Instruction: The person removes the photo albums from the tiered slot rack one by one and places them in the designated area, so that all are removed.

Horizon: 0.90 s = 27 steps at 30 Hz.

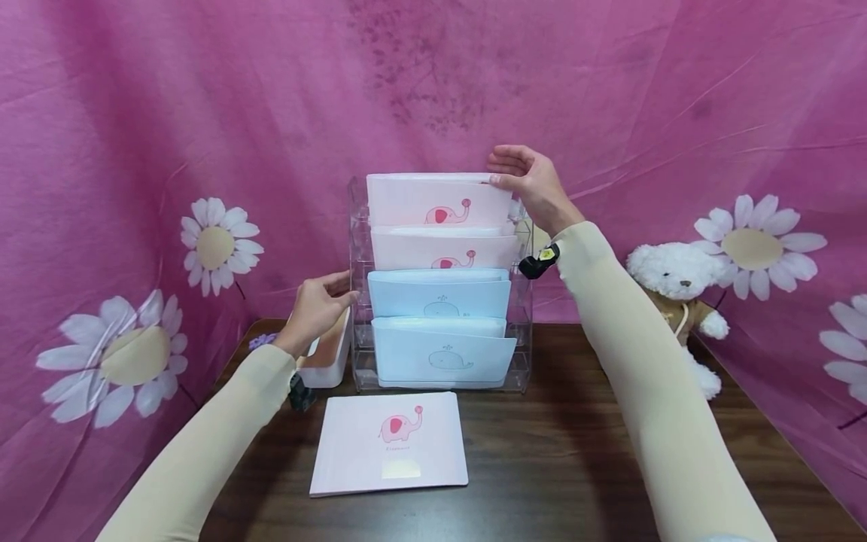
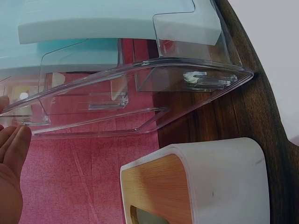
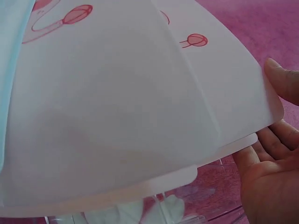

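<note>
A clear tiered file rack (image 1: 355, 331) stands upright on the table, with pale pink and pale blue folders in its tiers. My left hand (image 1: 318, 307) holds the rack's left side, its thumb and fingertips at the clear side panel (image 2: 131, 70). At the upper right corner of the top pink folder (image 1: 406, 199) is my right hand (image 1: 535, 184). In the right wrist view, its thumb (image 3: 280, 79) lies at the front sheet's edge while the other fingers reach behind the corner. Below sit a lower pink folder (image 1: 406, 248) and the blue whale folders (image 1: 406, 361).
Flat on the table before the rack lies a pink elephant folder (image 1: 352, 444). A white box with a wooden top (image 1: 332, 354) stands just left of the rack. To the right sits a white teddy bear (image 1: 677, 275). Pink flowered cloth (image 1: 433, 75) hangs behind.
</note>
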{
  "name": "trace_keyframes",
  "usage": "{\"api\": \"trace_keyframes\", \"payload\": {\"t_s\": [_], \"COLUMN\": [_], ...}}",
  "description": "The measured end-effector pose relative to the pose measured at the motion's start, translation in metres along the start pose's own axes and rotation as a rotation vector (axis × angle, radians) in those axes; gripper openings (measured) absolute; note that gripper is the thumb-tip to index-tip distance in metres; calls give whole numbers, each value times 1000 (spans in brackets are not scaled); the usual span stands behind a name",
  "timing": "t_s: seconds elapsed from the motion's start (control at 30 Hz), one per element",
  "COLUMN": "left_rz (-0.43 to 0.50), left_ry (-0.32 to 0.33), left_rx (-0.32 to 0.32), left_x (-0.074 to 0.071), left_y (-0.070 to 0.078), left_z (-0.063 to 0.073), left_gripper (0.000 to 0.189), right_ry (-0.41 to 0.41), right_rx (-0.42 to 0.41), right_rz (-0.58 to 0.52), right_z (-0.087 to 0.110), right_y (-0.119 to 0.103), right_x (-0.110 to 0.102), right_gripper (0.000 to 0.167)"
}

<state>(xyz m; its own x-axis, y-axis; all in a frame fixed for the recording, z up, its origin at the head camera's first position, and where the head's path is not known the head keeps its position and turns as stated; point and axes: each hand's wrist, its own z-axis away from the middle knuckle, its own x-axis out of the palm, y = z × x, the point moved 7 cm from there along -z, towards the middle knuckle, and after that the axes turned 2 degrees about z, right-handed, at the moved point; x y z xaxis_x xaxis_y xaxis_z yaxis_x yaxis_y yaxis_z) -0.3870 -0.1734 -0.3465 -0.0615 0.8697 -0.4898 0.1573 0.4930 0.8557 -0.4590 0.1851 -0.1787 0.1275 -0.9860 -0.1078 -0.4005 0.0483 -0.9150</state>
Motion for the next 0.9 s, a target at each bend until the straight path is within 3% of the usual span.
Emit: {"api": "trace_keyframes", "payload": {"t_s": [0.23, 0.67, 0.9], "left_rz": [-2, -1, 6], "left_ry": [7, 0, 1], "left_rx": [-1, 8, 15], "left_x": [0, -1, -2], "left_y": [-1, -1, 0], "left_z": [-1, 0, 0], "left_gripper": [54, 54, 54], "right_ry": [-24, 22, 2], "right_rx": [31, 26, 63], "right_rz": [-55, -21, -4], "right_z": [3, 4, 4], "right_y": [6, 13, 19], "right_x": [0, 0, 4], "right_gripper": [59, 55, 54]}}
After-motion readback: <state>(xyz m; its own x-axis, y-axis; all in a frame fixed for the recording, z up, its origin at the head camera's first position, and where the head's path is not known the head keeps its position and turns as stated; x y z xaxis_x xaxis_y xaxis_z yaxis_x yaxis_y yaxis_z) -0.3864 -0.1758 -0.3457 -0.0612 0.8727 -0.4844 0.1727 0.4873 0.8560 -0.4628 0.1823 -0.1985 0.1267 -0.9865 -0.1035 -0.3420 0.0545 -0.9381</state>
